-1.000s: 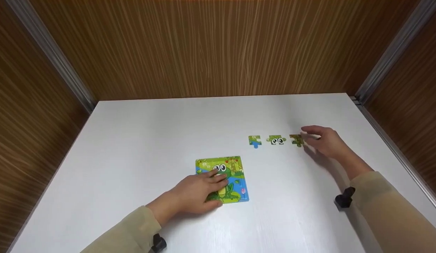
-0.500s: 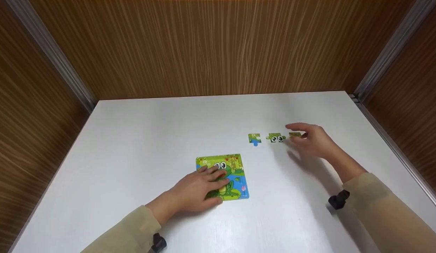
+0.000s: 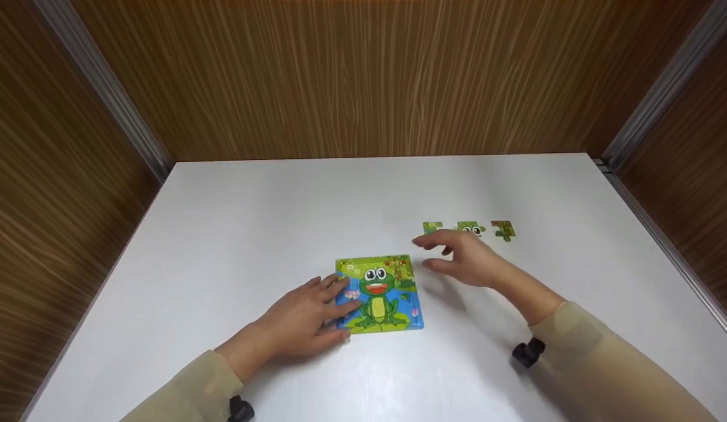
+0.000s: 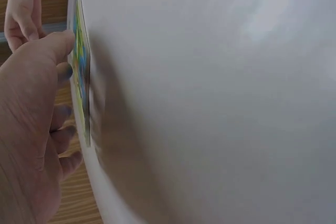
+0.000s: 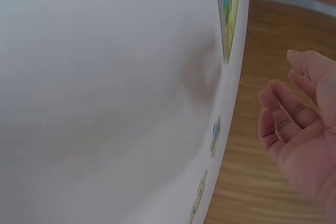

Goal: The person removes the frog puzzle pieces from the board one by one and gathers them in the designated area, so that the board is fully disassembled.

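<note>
A square frog jigsaw puzzle (image 3: 378, 308) lies flat on the white table. My left hand (image 3: 299, 319) is at its left side, fingers spread over the edge; in the left wrist view the fingertips sit by the puzzle (image 4: 82, 77), contact hard to tell. Between the puzzle and three loose pieces, my right hand (image 3: 466, 261) hovers with loosely bent fingers, holding nothing, as the right wrist view of the hand (image 5: 304, 121) confirms. The green-and-blue piece (image 3: 432, 225) and the frog-eye piece (image 3: 469, 225) are partly hidden behind it. The brown-and-green piece (image 3: 504, 230) shows fully.
The white table (image 3: 269, 211) extends around the puzzle. A wood-grain panel (image 3: 369, 82) stands behind it, with similar panels at both sides and metal strips in the corners. A black wrist device (image 3: 528, 353) sits under the right sleeve.
My right hand has moved left and nearer, from the rightmost loose piece toward the puzzle. My left hand has slid left off the puzzle's middle, uncovering the frog. The loose pieces stay in their row.
</note>
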A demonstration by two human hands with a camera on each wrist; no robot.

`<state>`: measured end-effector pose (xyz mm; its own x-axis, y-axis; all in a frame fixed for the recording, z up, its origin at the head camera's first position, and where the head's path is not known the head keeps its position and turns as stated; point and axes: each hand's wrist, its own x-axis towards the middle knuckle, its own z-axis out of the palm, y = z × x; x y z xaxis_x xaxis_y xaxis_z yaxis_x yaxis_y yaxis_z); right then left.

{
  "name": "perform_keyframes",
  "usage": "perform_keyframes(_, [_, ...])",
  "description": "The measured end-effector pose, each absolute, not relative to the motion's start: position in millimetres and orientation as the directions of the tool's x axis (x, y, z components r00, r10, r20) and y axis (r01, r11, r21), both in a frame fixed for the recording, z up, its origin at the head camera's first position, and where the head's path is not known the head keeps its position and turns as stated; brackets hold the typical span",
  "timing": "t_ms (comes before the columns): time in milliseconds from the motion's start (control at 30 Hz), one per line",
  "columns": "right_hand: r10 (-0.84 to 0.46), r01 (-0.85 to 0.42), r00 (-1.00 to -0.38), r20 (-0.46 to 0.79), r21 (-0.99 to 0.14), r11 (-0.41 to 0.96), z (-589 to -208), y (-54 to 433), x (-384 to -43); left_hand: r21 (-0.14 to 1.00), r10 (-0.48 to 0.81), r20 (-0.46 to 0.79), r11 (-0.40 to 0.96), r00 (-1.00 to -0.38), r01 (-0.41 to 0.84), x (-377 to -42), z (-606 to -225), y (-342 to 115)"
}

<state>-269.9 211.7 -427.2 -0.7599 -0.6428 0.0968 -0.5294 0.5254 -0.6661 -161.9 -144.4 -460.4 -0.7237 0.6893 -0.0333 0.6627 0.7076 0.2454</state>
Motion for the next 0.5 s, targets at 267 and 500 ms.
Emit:
perform_keyframes(267, [-0.692, -0.527, -0.719, 0.054, -0.692, 0.494, -429.1, 167.0, -259.2, 0.259, 0.681, -0.07, 0.718, -0.729, 0.646, -158.3, -459.3, -147.2])
perform_keyframes(500, [-0.729, -0.512, -0.685, 0.001, -0.712, 0.48, -438.8, 135.1, -255.1, 0.268, 0.695, -0.073, 0.705, -0.716, 0.657, -155.7, -461.9, -150.3])
